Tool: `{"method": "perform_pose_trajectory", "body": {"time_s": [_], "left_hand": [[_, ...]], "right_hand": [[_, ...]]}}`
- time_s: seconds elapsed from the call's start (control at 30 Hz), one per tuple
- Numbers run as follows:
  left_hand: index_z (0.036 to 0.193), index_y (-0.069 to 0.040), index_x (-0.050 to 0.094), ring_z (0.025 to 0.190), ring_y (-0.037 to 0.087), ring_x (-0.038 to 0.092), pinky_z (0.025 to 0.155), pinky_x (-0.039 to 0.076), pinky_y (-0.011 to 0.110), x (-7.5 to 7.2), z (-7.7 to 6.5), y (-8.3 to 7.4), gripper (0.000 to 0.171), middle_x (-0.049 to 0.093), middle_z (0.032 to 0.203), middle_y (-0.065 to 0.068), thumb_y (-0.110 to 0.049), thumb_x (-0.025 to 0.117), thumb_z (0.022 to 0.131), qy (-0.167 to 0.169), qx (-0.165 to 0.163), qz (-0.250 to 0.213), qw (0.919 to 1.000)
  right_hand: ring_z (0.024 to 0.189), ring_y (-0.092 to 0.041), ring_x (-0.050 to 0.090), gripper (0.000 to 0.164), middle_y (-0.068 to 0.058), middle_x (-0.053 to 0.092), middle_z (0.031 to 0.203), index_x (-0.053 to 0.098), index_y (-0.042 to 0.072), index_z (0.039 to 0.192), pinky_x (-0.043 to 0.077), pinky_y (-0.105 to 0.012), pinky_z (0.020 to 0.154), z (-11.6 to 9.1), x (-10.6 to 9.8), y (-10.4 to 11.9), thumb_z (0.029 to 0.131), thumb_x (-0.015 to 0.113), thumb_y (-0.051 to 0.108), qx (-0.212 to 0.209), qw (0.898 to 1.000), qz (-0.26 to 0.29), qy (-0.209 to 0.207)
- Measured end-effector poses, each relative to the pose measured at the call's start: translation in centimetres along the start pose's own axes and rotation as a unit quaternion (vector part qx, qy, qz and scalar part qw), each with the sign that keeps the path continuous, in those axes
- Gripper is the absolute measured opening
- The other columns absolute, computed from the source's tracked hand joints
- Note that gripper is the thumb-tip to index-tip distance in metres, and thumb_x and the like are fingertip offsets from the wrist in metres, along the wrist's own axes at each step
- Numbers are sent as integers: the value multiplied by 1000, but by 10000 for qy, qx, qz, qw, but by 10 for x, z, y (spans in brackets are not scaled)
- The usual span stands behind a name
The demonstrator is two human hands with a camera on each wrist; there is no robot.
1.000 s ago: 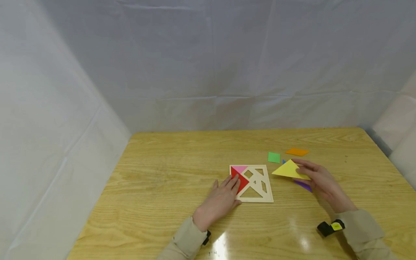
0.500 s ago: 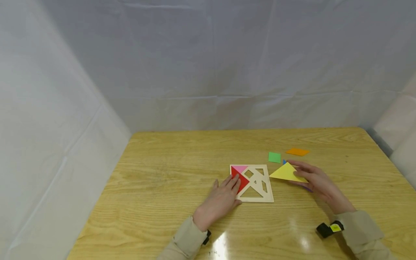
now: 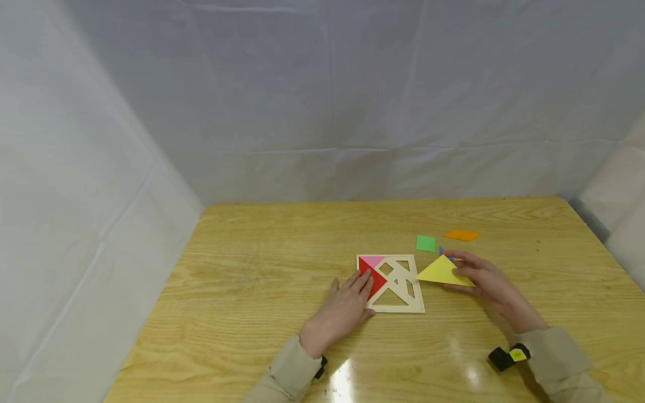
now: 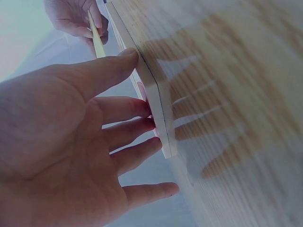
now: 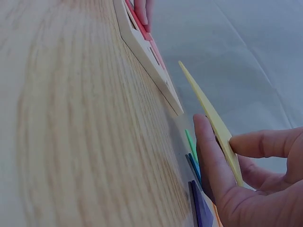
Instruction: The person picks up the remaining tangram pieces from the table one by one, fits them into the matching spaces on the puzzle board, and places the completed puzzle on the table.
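Observation:
My left hand (image 3: 339, 313) rests with nearly straight fingers on a red triangle (image 3: 377, 284) set in the pale wooden tangram board (image 3: 419, 305). Its thumb touches the board's near edge. A pink triangle (image 3: 373, 261) fills the board's far left corner; the other cutouts show bare table through them. To the right, my right hand (image 3: 496, 288) pinches a large yellow triangle (image 3: 439, 272) between thumb and fingers. In the right wrist view the yellow triangle is tilted and held above the table, its tip pointing towards the board.
Beyond the right hand lie a green square (image 3: 425, 243) and an orange parallelogram (image 3: 462, 235). A blue piece (image 3: 441, 251) is partly covered by the hand and yellow triangle. The right wrist view shows a purple piece (image 5: 203, 211) beneath the hand. White sheeting (image 3: 322, 112) hangs behind the table.
The right hand has shifted slightly left and nearer with the yellow triangle, bringing its tip close to the board's right edge. The purple piece is now hidden in the head view. The left hand stays put.

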State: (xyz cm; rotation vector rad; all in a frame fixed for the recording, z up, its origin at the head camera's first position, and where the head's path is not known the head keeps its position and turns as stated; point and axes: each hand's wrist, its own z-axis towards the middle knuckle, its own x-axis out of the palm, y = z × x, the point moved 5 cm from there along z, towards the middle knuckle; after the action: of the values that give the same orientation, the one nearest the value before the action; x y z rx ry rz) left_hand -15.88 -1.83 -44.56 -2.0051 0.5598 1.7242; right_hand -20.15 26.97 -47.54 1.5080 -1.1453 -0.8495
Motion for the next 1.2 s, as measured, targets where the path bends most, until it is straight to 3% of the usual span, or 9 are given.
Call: {"method": "perform_pose_trajectory", "body": {"time_s": [0.23,0.3,0.37,0.47,0.67,0.93,1.2], "left_hand": [[154,-7,43,148,26,36,114,37,56,0,0,0,64,34,163,6,-42,57,102,-37,10,44,10000],[154,-7,43,148,26,37,114,37,56,-1,-1,0,64,34,163,6,-42,57,103,-40,22,57,10000],[154,-7,42,148,26,37,114,37,56,-1,-1,0,64,34,163,6,-42,56,103,-25,27,54,10000],[154,-7,43,148,26,37,114,37,56,-1,-1,0,63,35,163,6,-41,57,103,-39,41,37,10000],[154,-6,42,148,26,36,114,36,57,-1,0,0,64,34,163,7,-41,57,103,-28,40,14,10000],[155,-7,41,149,26,35,115,36,56,1,1,0,64,32,164,6,-42,56,103,37,9,49,10000],[155,-7,41,150,25,34,115,35,56,1,1,0,64,32,164,5,-42,56,103,65,-2,49,10000]], "right_hand": [[108,-8,48,50,-21,21,142,35,-2,152,57,-38,93,2,2,-2,107,50,12,50,9998,-175,-31],[90,-4,49,55,-23,27,142,32,-3,154,59,-27,81,1,2,-1,106,53,15,47,9987,-499,-95],[72,-3,42,58,-22,35,139,31,-4,154,50,-19,63,0,3,1,105,55,17,21,9966,-815,-136],[59,-8,25,59,-15,47,128,32,-4,154,27,-25,50,-1,4,4,105,56,19,-48,9932,-1146,-177],[62,-11,29,58,-4,54,120,33,-5,152,24,-32,53,-2,10,8,104,57,16,-167,9938,-1094,-98],[65,-11,35,56,-23,50,130,36,-4,150,31,-27,55,-3,15,9,103,59,17,-203,9916,-1276,-49],[78,-10,46,57,-23,48,134,38,-2,150,32,-27,56,-4,21,7,102,61,19,-155,9917,-1274,25]]}}
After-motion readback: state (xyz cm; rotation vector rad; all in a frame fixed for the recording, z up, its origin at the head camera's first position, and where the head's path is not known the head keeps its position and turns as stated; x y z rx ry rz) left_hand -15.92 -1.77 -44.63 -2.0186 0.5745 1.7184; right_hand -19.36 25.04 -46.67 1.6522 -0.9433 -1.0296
